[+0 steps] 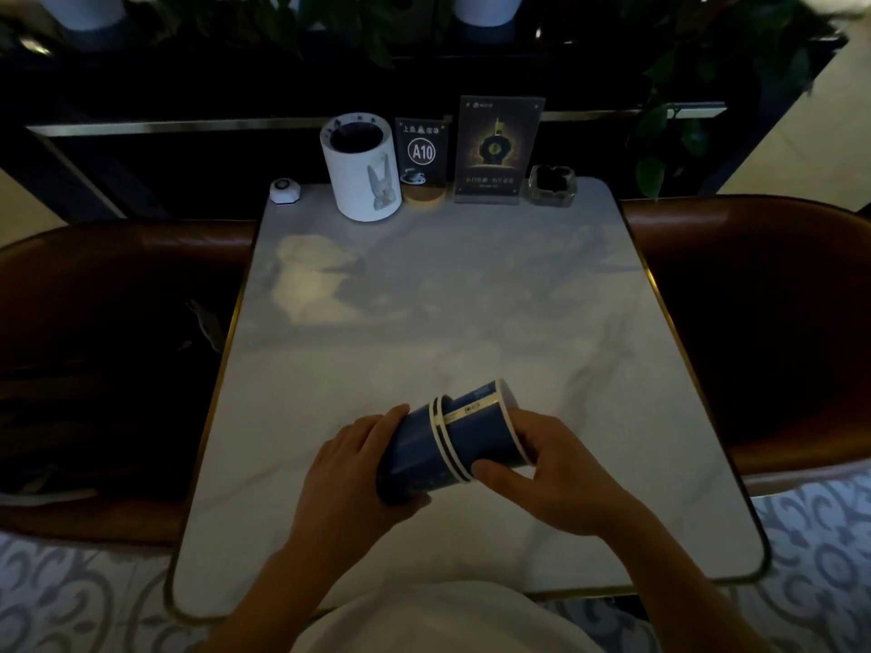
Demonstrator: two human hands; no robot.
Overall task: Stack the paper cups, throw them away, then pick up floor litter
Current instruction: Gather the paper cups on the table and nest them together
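Observation:
A nested stack of blue paper cups [452, 440] with white rims lies tipped on its side just above the white marble table [424, 313], near its front edge. My left hand [358, 468] wraps the bottom end of the stack on the left. My right hand [556, 468] grips the rim end on the right, thumb on the cup wall. Three white rims show close together along the stack. The open mouth points away to the right and is partly hidden by my right hand.
At the table's far edge stand a white cylindrical bin with a rabbit picture [360, 172], an A10 sign [422, 157], an acrylic menu stand [495, 150], a glass ashtray [551, 186] and a white call button [285, 189]. Brown leather seats [754, 299] flank the table. Patterned floor [70, 600] shows below.

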